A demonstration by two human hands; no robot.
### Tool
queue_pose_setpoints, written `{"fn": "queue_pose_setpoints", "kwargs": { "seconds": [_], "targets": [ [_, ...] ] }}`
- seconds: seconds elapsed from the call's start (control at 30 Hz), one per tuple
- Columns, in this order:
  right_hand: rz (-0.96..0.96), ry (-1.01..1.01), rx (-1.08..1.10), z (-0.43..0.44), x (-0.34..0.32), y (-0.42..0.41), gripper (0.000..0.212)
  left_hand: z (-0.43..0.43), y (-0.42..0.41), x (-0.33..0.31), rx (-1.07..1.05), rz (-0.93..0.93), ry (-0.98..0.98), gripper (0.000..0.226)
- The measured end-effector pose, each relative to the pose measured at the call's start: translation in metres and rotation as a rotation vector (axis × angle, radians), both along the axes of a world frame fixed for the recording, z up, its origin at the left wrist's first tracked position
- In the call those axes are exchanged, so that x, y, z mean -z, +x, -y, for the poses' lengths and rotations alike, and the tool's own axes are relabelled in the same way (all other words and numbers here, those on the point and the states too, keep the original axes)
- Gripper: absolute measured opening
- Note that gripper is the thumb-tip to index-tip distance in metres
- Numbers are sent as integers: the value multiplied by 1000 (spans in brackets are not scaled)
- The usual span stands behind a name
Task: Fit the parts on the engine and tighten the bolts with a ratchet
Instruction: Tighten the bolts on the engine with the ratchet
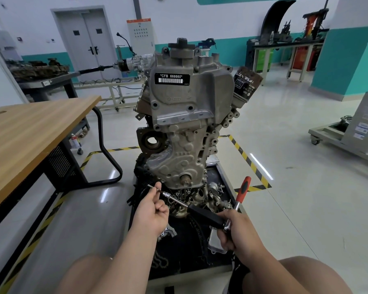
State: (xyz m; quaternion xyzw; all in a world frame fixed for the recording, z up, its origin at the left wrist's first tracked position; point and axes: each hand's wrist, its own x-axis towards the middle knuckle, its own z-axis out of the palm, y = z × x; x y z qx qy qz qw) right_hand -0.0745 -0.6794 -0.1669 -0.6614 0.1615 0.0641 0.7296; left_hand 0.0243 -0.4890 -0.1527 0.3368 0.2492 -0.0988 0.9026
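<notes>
A person's left hand [152, 213] pinches a slim bolt [150, 186] at the socket tip of a black-gripped extension bar [204, 214], while the right hand [238, 230] grips the red-handled ratchet [243, 188] near its head, low before an upright engine [185, 115] labelled CFB 666660; loose metal parts lie in the black tray [200, 257] beneath

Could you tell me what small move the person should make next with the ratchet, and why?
Probably steer the bolt forward into a hole in the timing cover. The left hand pinches the bolt at the tip of the extension, the right hand grips the ratchet at its head, and the bolt hangs just short of the cover.
</notes>
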Motion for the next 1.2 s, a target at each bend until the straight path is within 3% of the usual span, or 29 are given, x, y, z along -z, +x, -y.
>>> {"fn": "queue_pose_setpoints", "kwargs": {
  "seconds": [0.23, 0.4, 0.5, 0.6, 0.77, 0.83, 1.1, 1.2],
  "targets": [
    [-17, 370, 57, -7, -16, 1, 35, 8, 4, -35, 11, 69, 26, 8],
    [-41, 918, 75, -8, -62, 6, 36, 36, 14, -120, 66, 332, 74, 12],
    [23, 1008, 52, -5, -98, 12, 38, 59, 21, -170, 66, 444, 188, 14],
    [188, 808, 124, 5, -134, 21, 28, 79, 37, -212, 88, 448, 259, 9],
    [410, 161, 361, 26, -185, 34, 26, 114, 77, -254, 186, 395, 348, 15],
    [455, -5, 414, 30, -203, 39, 20, 126, 92, -264, 236, 378, 422, 15],
    [565, -279, 398, 26, -258, 63, 16, 131, 135, -282, 130, 456, 900, 17],
    [571, -353, 375, 21, -268, 70, 9, 138, 134, -278, 45, 474, 897, 15]
  ]
}}
